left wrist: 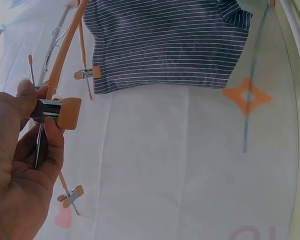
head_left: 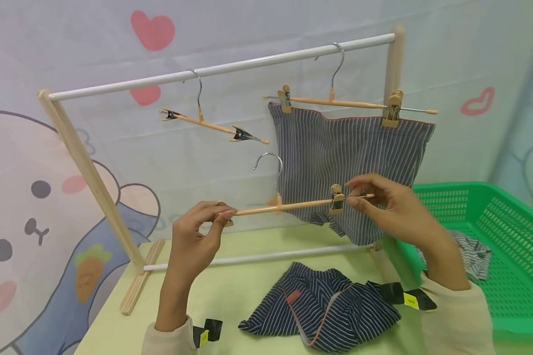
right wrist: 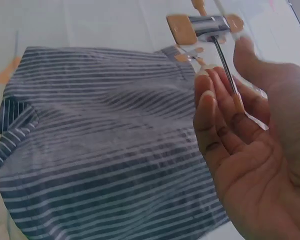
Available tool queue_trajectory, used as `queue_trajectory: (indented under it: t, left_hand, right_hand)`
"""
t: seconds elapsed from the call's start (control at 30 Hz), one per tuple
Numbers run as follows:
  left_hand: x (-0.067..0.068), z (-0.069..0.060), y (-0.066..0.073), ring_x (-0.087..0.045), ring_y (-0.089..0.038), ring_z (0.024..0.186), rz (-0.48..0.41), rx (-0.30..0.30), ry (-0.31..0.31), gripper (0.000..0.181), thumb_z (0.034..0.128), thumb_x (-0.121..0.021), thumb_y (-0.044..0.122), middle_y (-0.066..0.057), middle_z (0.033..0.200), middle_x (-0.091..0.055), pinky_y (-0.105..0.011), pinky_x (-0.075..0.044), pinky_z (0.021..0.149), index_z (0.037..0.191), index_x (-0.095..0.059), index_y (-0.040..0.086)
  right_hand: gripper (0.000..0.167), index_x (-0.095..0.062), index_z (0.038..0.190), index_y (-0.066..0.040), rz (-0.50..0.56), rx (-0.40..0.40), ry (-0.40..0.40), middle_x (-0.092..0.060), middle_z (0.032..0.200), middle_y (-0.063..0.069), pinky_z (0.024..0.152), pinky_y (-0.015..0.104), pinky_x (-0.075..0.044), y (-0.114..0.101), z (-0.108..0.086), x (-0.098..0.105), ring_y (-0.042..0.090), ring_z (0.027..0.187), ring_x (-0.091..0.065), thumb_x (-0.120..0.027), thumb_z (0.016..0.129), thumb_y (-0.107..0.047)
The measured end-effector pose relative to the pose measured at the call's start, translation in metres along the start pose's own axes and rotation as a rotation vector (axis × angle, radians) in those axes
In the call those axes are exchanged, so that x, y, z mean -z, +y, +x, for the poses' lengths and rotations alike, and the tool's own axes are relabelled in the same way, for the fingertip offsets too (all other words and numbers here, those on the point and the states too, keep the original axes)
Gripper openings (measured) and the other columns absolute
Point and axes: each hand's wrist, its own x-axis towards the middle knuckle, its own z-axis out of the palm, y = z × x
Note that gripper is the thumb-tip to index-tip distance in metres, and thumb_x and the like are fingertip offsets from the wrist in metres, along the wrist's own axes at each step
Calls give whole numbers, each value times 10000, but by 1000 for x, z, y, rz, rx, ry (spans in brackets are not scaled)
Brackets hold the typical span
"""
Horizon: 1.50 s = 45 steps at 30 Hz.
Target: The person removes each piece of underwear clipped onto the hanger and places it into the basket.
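Observation:
My left hand (head_left: 203, 231) pinches the left clip (left wrist: 58, 114) of a wooden clip hanger (head_left: 308, 204), thumb and fingers on either side of it. The hanger is held nearly level in front of the rack, its metal hook (head_left: 268, 155) pointing up and free of the rail. At the other end, my right hand (head_left: 388, 207) is beside the right clip (right wrist: 205, 27), thumb and fingers apart around the thin metal rod (right wrist: 225, 65). No fabric is in either of these clips. Below lies a crumpled dark striped garment (head_left: 320, 310) with red trim.
Striped shorts (head_left: 355, 153) hang by two clips from a hanger on the white rail (head_left: 257, 61). Left of them hangs a bare clip hanger (head_left: 210, 125). The green basket (head_left: 511, 325) at right holds a grey striped cloth (head_left: 473, 251). The rack's wooden post (head_left: 95, 182) stands left.

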Motion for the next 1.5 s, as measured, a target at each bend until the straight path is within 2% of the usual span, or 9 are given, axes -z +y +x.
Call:
queue_trajectory:
  t: [0.13, 0.27, 0.37, 0.5, 0.7, 0.8, 0.9, 1.13, 1.5]
  left_hand:
    - [-3, 2, 1, -696, -167, 758, -7, -11, -12, 142, 888, -702, -6, -101, 975, -733, -177, -552, 757, 1001, -776, 40]
    - [-5, 2, 3, -697, -171, 778, -13, 20, -38, 123, 899, -703, 23, -96, 984, -731, -196, -552, 762, 996, -775, 47]
    - [-6, 1, 4, -699, -154, 832, -9, 72, -93, 124, 924, -692, 79, -67, 1012, -731, -226, -555, 788, 1019, -771, 81]
    - [-7, 0, 4, -677, -153, 1029, 12, 129, -170, 193, 953, -669, 138, -42, 1149, -711, -284, -562, 863, 1133, -737, 120]
    - [-3, -1, 2, -454, -257, 1363, 75, 179, -175, 414, 969, -656, 172, -69, 1436, -550, -457, -501, 999, 1377, -587, 154]
    - [0, -1, 2, -399, -272, 1384, 88, 208, -170, 442, 973, -651, 184, -76, 1461, -512, -486, -455, 1037, 1403, -553, 163]
    - [1, -1, 2, -414, -269, 1369, 76, 212, -198, 429, 978, -643, 182, -76, 1444, -526, -495, -441, 1045, 1397, -555, 152]
    - [-2, -1, 4, -462, -228, 1343, 35, 245, -302, 410, 995, -622, 238, -16, 1438, -537, -513, -440, 1057, 1397, -551, 206]
    - [-3, -2, 4, -467, -189, 1360, 39, 251, -313, 439, 1004, -606, 248, -5, 1452, -525, -484, -452, 1063, 1430, -512, 199]
  right_hand:
    - [271, -646, 1248, -148, 2, 59, -45, -690, 1105, -2, 814, 169, -504, -3, 2, -4, -51, 946, -589, -632, 987, -218]
    - [240, -665, 1200, -116, -19, 148, -28, -704, 1011, -34, 770, 193, -502, -3, 3, -7, -35, 891, -594, -659, 960, -135]
    - [236, -673, 1166, -89, -45, 201, 42, -727, 945, -24, 709, 199, -505, -2, 3, -7, -23, 821, -607, -678, 932, -66]
    - [283, -677, 1158, -54, -74, 251, 152, -732, 907, 12, 651, 160, -481, -5, 4, -6, -34, 752, -598, -703, 885, 19]
    - [330, -692, 1121, 0, -171, 312, 322, -712, 877, 84, 615, 77, -411, -9, 4, -3, -1, 659, -522, -758, 807, 73]
    - [331, -689, 1125, 26, -237, 314, 385, -713, 915, 132, 636, 41, -402, -11, 4, -1, 81, 661, -573, -764, 805, 67]
    - [311, -683, 1141, 33, -267, 293, 430, -706, 947, 156, 650, 28, -387, -13, 5, -1, 125, 671, -582, -733, 836, 63]
    - [271, -681, 1128, 39, -264, 226, 528, -712, 983, 163, 665, 30, -350, -20, 6, -6, -149, 756, -436, -737, 872, -31]
    - [258, -681, 1135, 61, -211, 181, 588, -714, 1030, 202, 679, 33, -340, -31, 11, -15, -220, 781, -410, -712, 906, -54]
